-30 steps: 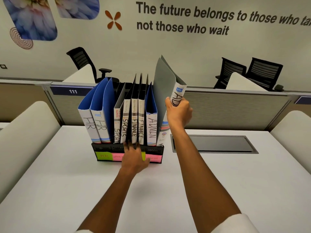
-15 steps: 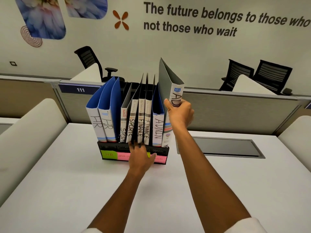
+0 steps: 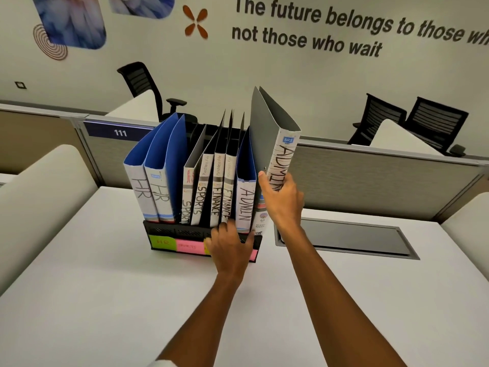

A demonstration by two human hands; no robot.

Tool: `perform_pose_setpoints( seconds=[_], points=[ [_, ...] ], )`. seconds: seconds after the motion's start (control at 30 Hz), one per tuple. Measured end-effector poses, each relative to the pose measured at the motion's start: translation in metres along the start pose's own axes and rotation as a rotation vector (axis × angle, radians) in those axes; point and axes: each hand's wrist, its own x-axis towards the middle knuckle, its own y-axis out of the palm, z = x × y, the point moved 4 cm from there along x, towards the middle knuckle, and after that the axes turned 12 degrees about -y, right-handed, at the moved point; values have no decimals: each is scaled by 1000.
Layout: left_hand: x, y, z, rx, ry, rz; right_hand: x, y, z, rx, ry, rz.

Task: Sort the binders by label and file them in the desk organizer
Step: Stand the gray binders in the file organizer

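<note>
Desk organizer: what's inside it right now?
Desk organizer holds two HR binders, two SPORTS, two FINANCE, one blue ADMIN; the grey ADMIN binder is going in. Slot floors are hidden.

white desk (image 3: 105,300) | desk cable hatch (image 3: 352,238) | office chairs (image 3: 412,123) | wall slogan (image 3: 330,27)

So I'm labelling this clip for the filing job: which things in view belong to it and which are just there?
Part of the job:
- grey ADMIN binder, gripped by right hand
- filed binders
- desk organizer, touched by left hand

Just there:
- desk cable hatch
- office chairs
- wall lettering
</note>
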Motion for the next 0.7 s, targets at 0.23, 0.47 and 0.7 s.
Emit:
perform_pose_setpoints(
  seconds=[0.23, 0.47, 0.7],
  points=[
    [14, -6, -5, -238, 38, -13, 5, -8, -12, 68, -40, -29],
    [12, -23, -19, -277, 16, -27, 4, -5, -9, 114, -69, -15],
    [33, -59, -42, -387, 124, -142, -1, -10, -10, 160, -82, -131]
  ],
)
